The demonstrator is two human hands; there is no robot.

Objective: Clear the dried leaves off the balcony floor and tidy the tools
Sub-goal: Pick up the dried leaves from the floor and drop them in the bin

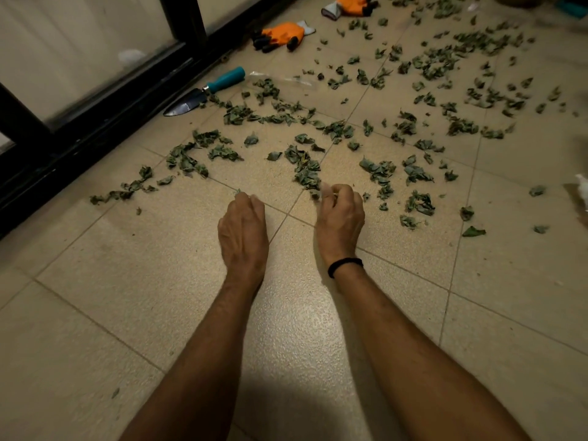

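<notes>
A beige tiled floor (127,281) was seen from above, bounded on the left by a black frame (95,122) set with pale panels. Dried leaves (445,65) were scattered over the floor from the hands outward, thickest toward the upper right. Both forearms were stretched forward, low over the tiles.

The left hand (243,224) was held knuckles up with its fingers curled under; whether anything was enclosed could not be told. The right hand (340,218), marked by a black wristband (345,267), was likewise curled. Its fingertips were blurred, so a pinch on a leaf could be neither confirmed nor ruled out.

The nearest clump (305,170) lay directly ahead of the right hand, just beyond its fingertips, and was strung out in a line running away from the person. The right hand was judged the nearer one for it. Only a short reach forward would be called for, with the left hand free to close in from the side.

A trowel (203,90) with a teal handle lay well apart, ahead and to the left beside the frame. Its long axis ran roughly parallel to the frame, with the blade nearer the person and the handle pointing away. Two orange gloves (280,35) lay farther off. The clearing was judged barely begun, and the tools not yet tidied.
</notes>
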